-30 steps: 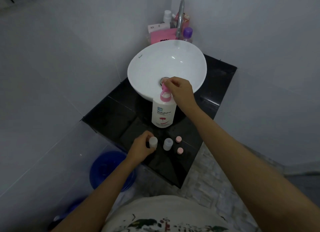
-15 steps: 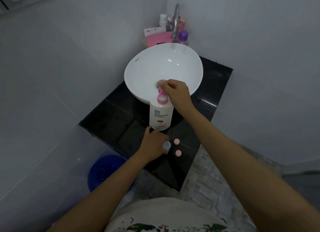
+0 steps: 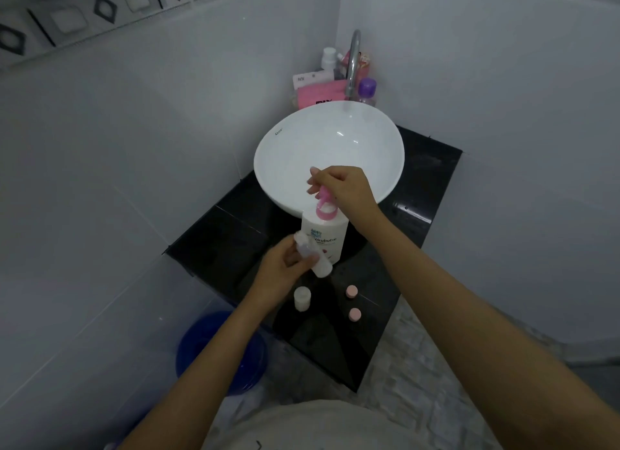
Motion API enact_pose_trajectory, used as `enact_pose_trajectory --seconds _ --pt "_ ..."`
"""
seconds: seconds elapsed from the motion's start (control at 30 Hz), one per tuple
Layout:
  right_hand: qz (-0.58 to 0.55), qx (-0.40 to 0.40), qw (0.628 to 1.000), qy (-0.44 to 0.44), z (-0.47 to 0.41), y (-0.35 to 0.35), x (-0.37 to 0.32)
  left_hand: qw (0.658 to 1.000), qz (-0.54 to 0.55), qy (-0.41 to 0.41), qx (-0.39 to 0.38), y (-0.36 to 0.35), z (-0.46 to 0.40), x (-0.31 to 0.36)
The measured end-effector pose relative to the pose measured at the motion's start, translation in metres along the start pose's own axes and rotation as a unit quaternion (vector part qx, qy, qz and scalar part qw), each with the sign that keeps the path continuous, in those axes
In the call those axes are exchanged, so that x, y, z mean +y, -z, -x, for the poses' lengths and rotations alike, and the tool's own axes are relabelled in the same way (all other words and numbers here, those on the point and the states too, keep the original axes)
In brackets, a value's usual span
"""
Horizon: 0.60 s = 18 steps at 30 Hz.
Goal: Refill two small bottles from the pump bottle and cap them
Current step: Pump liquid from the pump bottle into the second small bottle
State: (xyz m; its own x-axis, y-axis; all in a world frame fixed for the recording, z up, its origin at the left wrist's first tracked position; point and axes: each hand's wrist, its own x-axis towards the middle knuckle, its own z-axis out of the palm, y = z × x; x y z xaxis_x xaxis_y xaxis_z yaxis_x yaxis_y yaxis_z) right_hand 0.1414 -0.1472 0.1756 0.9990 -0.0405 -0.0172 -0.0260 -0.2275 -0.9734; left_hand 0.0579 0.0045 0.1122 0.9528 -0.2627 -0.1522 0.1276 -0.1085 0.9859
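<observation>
A white pump bottle [image 3: 330, 240] with a pink pump head [image 3: 324, 201] stands on the black counter [image 3: 228, 245] in front of the basin. My right hand [image 3: 345, 186] grips the pump head from above. My left hand [image 3: 285, 265] holds one small translucent bottle [image 3: 313, 258] tilted in the air, in front of the pump bottle's label. The second small bottle [image 3: 302, 298] stands uncapped on the counter just below that hand. Two pink caps [image 3: 351, 292] [image 3: 354, 314] lie on the counter to the right.
A white bowl basin [image 3: 302, 140] sits behind the pump bottle, with a chrome tap [image 3: 353, 63] and several toiletries [image 3: 322, 92] in the corner. A blue bucket [image 3: 208, 345] stands on the floor at the left. Walls close in on both sides.
My left hand has lifted a small bottle off the counter and brought it up against the pump bottle. My right hand has stayed on the pump head.
</observation>
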Motion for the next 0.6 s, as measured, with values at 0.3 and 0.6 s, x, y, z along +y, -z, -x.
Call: enact_pose_trajectory --seconds 0.3,0.6 --pt "0.014 -0.018 1.000 -0.003 -0.002 -0.008 0.005 0.998 -0.008 -0.045 0.031 0.019 -0.006 0.030" --pt "0.010 -0.008 1.000 -0.021 -0.006 -0.011 0.008 0.987 -0.138 -0.076 0.035 0.020 -0.016 0.027"
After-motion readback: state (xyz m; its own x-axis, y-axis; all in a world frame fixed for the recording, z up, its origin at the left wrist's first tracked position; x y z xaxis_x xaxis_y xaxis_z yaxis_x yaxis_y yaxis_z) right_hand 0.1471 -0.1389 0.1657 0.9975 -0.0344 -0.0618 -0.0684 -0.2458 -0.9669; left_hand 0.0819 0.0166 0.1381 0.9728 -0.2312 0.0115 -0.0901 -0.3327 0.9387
